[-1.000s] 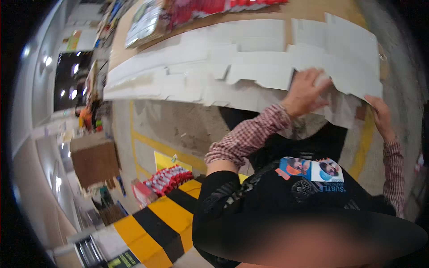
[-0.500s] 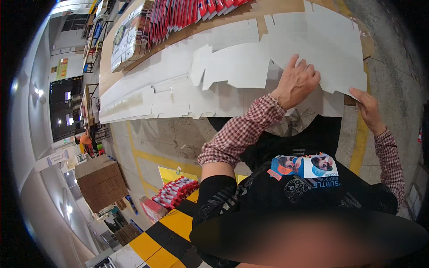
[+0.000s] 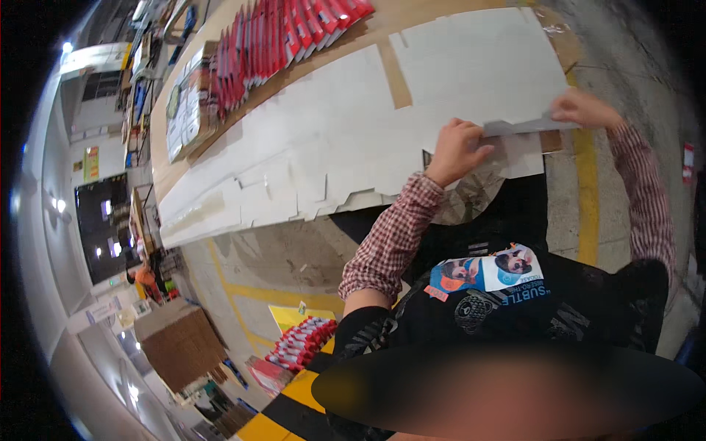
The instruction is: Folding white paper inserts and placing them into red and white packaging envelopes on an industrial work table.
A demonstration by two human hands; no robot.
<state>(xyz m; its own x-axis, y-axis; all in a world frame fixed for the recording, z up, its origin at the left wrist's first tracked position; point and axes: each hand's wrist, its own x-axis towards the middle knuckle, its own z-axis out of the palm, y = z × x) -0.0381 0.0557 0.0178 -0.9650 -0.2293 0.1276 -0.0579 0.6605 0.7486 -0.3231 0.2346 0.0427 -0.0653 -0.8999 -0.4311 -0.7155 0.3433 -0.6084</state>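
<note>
A white cardboard sheet [image 3: 478,66], cut like a flat box blank, lies at the right end of the table. Its near edge is bent up into a narrow grey-looking flap [image 3: 526,127]. My left hand [image 3: 460,151] has its fingers curled at the left end of that flap, thumb pointing right. At the flap's right end, my right hand [image 3: 585,109] pinches the edge, fingertips partly hidden. More white cardboard sheets [image 3: 301,140] overlap to the left, their notched edges along the table's near side.
Behind the sheets stands a row of red-and-white packages [image 3: 287,33]. A wrapped bundle [image 3: 193,103] sits left of them on the brown tabletop [image 3: 396,77]. At lower left are a stack of brown cardboard [image 3: 180,345] and more red-and-white packages [image 3: 301,342]. Another person in orange [image 3: 147,281] is far off.
The sheet's near edge has turned up into a flap. My right hand has moved farther from my body, my left slightly nearer. A brown strip of tabletop now shows between sheets.
</note>
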